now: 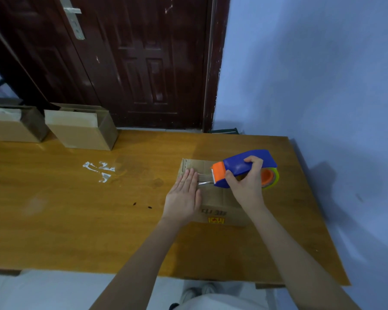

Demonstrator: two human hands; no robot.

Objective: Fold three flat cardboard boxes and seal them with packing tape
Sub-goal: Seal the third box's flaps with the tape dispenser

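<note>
my left hand lies flat, fingers straight and together, pressing the top of the cardboard box that sits toward the right edge of the table. my right hand has its fingers curled round the blue and orange tape dispenser, its orange end down on the box top, with a clear strip of tape running to my left fingertips. two more folded boxes stand at the table's far left corner, near the dark door.

Box top partly hidden under both hands, its printed label unreadable, leftmost carton cropped
</note>
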